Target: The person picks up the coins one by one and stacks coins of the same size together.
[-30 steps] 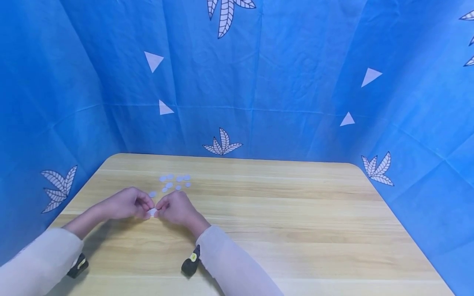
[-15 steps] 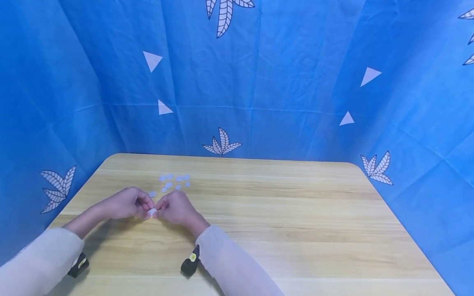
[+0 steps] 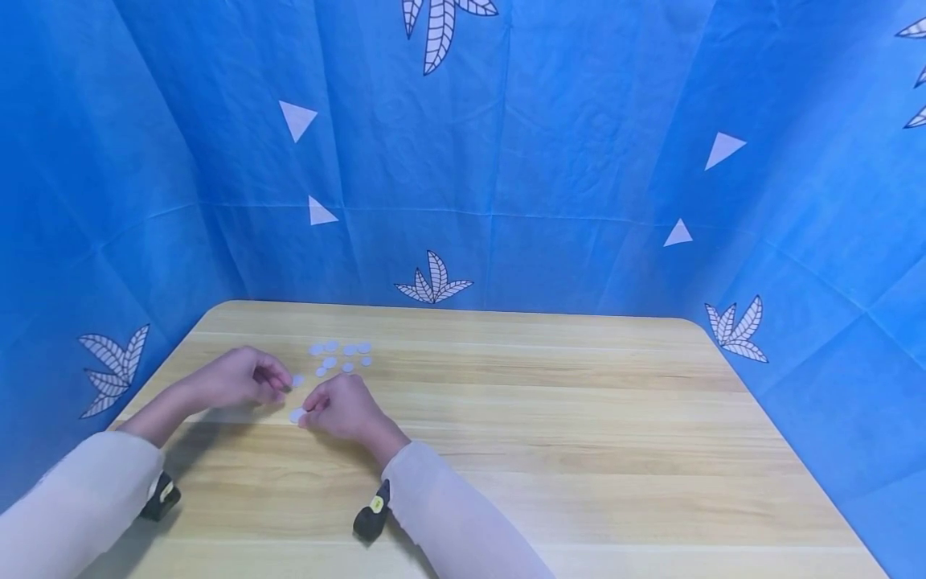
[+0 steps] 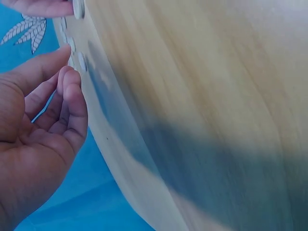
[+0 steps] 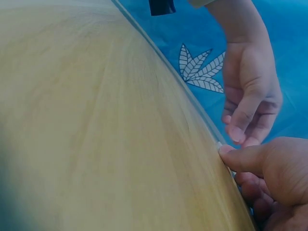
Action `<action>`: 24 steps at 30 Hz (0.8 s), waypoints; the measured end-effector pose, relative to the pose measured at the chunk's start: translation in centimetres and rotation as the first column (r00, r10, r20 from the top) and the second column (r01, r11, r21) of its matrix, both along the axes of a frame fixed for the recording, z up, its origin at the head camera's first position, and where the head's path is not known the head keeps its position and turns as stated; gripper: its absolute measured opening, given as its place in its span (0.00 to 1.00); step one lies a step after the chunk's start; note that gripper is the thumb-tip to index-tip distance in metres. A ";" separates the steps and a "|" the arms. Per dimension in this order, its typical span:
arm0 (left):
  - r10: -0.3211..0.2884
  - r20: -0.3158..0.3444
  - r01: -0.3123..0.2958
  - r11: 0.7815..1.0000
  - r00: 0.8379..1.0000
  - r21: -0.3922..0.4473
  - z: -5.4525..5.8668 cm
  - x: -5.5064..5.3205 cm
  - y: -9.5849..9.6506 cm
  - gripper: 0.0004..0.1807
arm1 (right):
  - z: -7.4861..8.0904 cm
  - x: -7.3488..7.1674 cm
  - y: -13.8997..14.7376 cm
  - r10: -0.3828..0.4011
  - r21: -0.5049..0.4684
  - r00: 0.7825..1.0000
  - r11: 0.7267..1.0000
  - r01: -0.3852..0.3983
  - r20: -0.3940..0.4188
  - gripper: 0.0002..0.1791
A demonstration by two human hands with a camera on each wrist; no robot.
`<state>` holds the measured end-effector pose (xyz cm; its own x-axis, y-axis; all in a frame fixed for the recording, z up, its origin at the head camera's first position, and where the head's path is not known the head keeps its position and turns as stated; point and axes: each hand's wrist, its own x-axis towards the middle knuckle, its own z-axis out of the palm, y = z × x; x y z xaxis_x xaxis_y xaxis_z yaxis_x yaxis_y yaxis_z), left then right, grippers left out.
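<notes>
My right hand [image 3: 346,408] pinches a small white disc [image 3: 296,415] by its right edge, close over the table. In the left wrist view that disc [image 4: 78,8] stands out at the fingertips, top left. A little up and left of it is my left hand [image 3: 242,378], its fingers loosely bent and nothing between them. The left fingertips come right beside another white disc [image 3: 298,379] on the table. From the right wrist camera, the left hand [image 5: 250,91] appears beyond the right thumb [image 5: 240,159].
Several more white discs [image 3: 329,363] lie loosely grouped beyond the hands. The wooden table [image 3: 579,434] stretches far to the right. Blue cloth [image 3: 564,161] with leaf prints hangs behind it and along both sides. Each wrist wears a black device [image 3: 371,515].
My left hand has let go of the disc that both hands were holding and moved up and left toward another disc. The right hand stays in place with the first disc.
</notes>
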<state>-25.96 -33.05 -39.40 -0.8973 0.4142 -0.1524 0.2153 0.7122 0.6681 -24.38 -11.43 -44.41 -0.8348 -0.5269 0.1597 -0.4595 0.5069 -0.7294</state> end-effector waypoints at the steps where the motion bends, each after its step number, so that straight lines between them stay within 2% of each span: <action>1: 0.011 0.002 -0.011 1.000 1.000 0.003 -0.1 -0.1 -0.2 0.14 | 0.0 0.0 0.0 0.000 -0.002 1.000 1.000 0.000 0.003 0.08; 4: 0.036 0.000 -0.036 0.999 0.999 0.000 -0.3 -0.4 -0.5 0.15 | -0.1 0.0 -0.1 -0.001 -0.003 1.000 1.000 0.001 0.014 0.08; 15: 0.066 -0.037 -0.066 0.998 0.997 0.004 -1.0 -1.6 -1.0 0.15 | -0.1 0.1 -0.1 -0.009 -0.002 1.000 1.000 0.009 0.019 0.07; 24: 0.122 0.008 -0.122 0.993 0.993 0.003 -1.3 -2.6 -0.6 0.21 | -0.2 0.0 -0.1 -0.011 0.000 1.000 1.000 0.011 0.012 0.07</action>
